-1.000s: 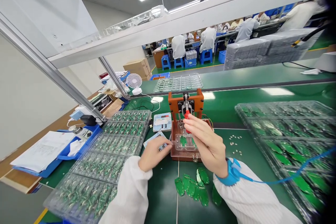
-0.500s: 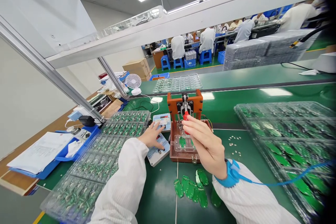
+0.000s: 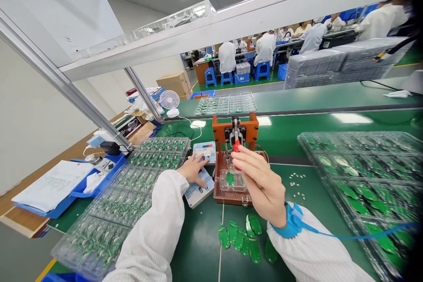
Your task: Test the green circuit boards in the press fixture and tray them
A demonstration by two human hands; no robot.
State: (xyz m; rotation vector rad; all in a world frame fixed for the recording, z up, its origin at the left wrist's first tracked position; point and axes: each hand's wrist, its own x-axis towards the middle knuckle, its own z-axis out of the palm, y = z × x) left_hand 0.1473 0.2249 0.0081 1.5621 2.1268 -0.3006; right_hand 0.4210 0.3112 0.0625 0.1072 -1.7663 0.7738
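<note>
The orange press (image 3: 220,132) stood upright on the green bench (image 3: 200,240); I took clock positions from it. The right hand (image 3: 259,185), at 4 o'clock, was partly closed on the red handle (image 3: 236,146), its thumb hidden from me. A blue strap (image 3: 292,221) circled that wrist. Below the handle, a green board (image 3: 230,179) lay in the clear fixture (image 3: 238,187). The left hand (image 3: 194,169), at 9 o'clock, was spread and grasped nothing; its fingers reached over the upper meter (image 3: 209,146), its thumb over the lower meter (image 3: 202,194). I could not tell whether it touched either. Loose boards (image 3: 239,239) lay clustered at 6 o'clock. White chips (image 3: 292,183) were scattered between 3 and 4, short of the right tray (image 3: 339,206), which held further boards. The left tray (image 3: 110,222), also loaded, extended between 8 and 9. The fan (image 3: 169,99) stood at 10.
</note>
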